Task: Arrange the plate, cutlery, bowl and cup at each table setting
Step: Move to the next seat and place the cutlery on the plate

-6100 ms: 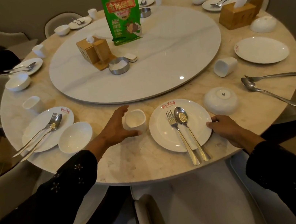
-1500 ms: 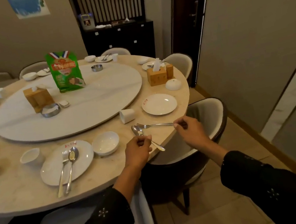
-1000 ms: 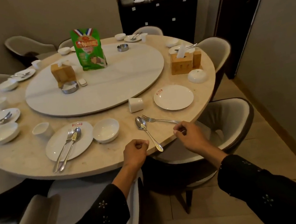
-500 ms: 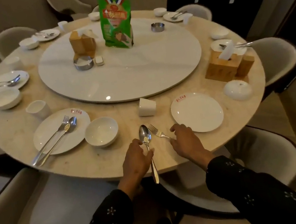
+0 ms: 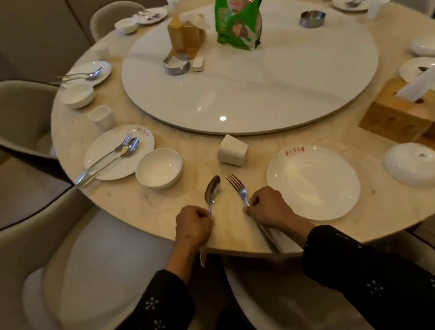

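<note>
Head view, steeply down, table (image 5: 143, 204) seemingly near

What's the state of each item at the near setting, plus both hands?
spoon: gripped by left hand, bowl up
fork: gripped by right hand, tines away from the person
left hand: curled round spoon handle
right hand: curled round fork handle
plate: empty, flat on table
cup: tipped on its side
bowl: upside down
</note>
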